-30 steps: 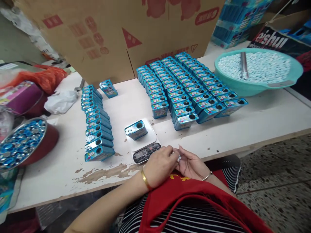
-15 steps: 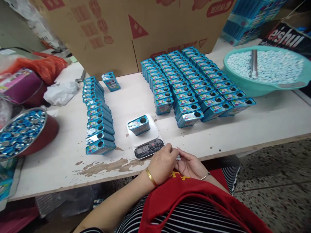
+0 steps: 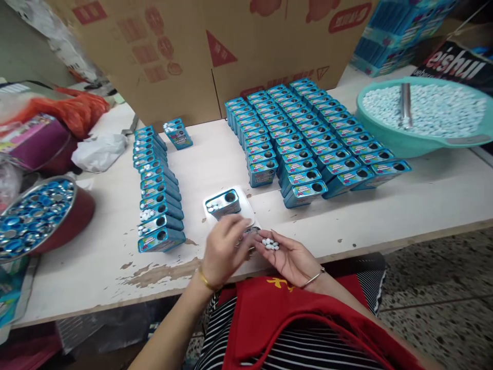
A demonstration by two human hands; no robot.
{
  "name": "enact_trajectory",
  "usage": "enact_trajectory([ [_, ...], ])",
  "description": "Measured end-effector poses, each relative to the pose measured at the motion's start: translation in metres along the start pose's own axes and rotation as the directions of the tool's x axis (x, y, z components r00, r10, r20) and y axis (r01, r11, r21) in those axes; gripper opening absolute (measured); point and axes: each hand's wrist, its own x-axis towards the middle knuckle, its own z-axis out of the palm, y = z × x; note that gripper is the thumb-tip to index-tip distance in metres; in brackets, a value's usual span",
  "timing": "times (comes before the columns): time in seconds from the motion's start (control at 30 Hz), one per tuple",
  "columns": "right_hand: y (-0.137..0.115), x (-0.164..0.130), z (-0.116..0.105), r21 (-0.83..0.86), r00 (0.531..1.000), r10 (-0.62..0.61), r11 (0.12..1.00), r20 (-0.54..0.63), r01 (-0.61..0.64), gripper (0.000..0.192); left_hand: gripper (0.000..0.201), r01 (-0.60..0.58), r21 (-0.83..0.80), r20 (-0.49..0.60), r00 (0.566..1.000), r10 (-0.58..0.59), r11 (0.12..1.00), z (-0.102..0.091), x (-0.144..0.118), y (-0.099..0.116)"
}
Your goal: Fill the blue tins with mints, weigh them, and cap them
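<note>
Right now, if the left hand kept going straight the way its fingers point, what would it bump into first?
Probably the blue tin on the small scale: the left hand points up-table at it, already above the scale's near end. Depth is hard to judge.

White table [image 3: 385,205] carries blue tins [image 3: 308,139], basin [image 3: 389,144], scale [image 3: 246,205].

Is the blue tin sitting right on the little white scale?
Touching. The head view shows the blue tin lying flat on the white scale, with no gap beneath it. The left hand covers the scale's front.
</note>
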Motion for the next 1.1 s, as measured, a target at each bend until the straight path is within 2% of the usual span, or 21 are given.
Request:
enact_trajectory([
  [0.07, 0.000, 0.002, 0.009, -0.024, 0.999, 0.028, 0.999, -0.032, -0.028, 0.017, 0.028, 0.105, 0.064, -0.168, 0.981, -0.093, 0.992, -0.017, 0.000, -0.017],
  [0.13, 0.000, 0.004, 0.017, -0.041, 0.998, 0.041, 0.998, -0.043, -0.042, 0.017, 0.028, 0.167, 0.123, -0.199, 0.970, -0.141, 0.978, -0.032, 0.001, -0.033],
  [0.2, 0.002, 0.007, 0.027, -0.059, 0.998, 0.050, 0.997, -0.038, -0.052, 0.018, 0.028, 0.158, 0.153, -0.111, 0.984, -0.142, 0.976, -0.043, 0.004, -0.046],
  [0.3, 0.007, 0.014, 0.041, -0.086, 0.997, 0.076, 0.993, -0.030, -0.078, 0.019, 0.025, 0.071, 0.174, 0.141, 0.985, -0.097, 0.982, -0.056, 0.013, -0.058],
  [0.37, 0.011, 0.020, 0.050, -0.105, 0.995, 0.098, 0.989, -0.028, -0.101, 0.020, 0.022, 0.036, 0.180, 0.298, 0.950, -0.089, 0.983, -0.061, 0.022, -0.062],
  [0.47, 0.018, 0.030, 0.062, -0.118, 0.990, 0.137, 0.983, -0.023, -0.138, 0.023, 0.015, 0.040, 0.164, 0.431, 0.896, -0.109, 0.986, -0.067, 0.034, -0.066],
  [0.57, 0.023, 0.039, 0.073, -0.111, 0.985, 0.172, 0.979, -0.018, -0.173, 0.026, 0.009, 0.057, 0.093, 0.485, 0.869, -0.095, 0.994, -0.071, 0.042, -0.071],
  [0.7, 0.026, 0.047, 0.084, -0.097, 0.983, 0.182, 0.979, -0.012, -0.182, 0.030, 0.009, 0.076, -0.002, 0.513, 0.856, -0.065, 0.997, -0.073, 0.047, -0.077],
  [0.87, 0.029, 0.051, 0.092, -0.074, 0.983, 0.181, 0.981, 0.007, -0.180, 0.033, 0.009, 0.083, -0.014, 0.526, 0.848, -0.064, 0.996, -0.074, 0.049, -0.077],
  [1.1, 0.034, 0.056, 0.094, 0.007, 0.986, 0.163, 0.987, 0.043, -0.163, 0.029, 0.005, 0.020, -0.043, 0.527, 0.850, 0.006, 0.999, -0.076, 0.051, -0.075],
])
